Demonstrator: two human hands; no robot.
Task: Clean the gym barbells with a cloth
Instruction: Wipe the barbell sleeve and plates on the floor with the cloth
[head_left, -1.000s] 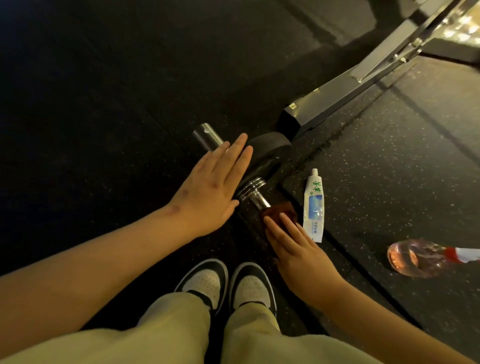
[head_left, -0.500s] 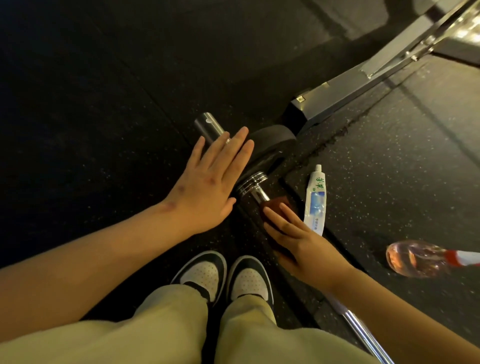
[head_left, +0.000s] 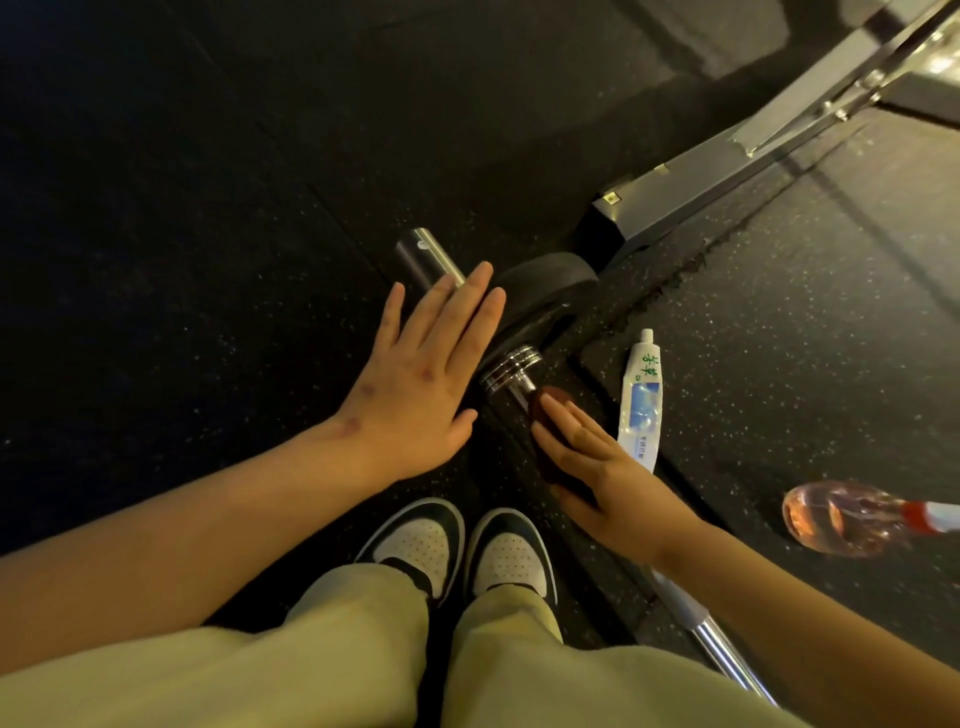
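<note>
Barbell (head_left: 511, 366) lies slantwise on dark floor (head_left: 208, 260). Left hand (head_left: 421, 384) flat, fingers straight, resting over its sleeve beside the black plate (head_left: 545, 283). Right hand (head_left: 608, 483), fingers straight, presses dark red cloth (head_left: 550, 402) onto the shaft just below the collar. Toothpaste tube (head_left: 641, 400) just right of the barbell; pink bottle (head_left: 847, 517) farther right.

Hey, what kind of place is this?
Most likely a gym: a barbell with a black plate lies on speckled rubber flooring, and a steel equipment frame sits beside it.
</note>
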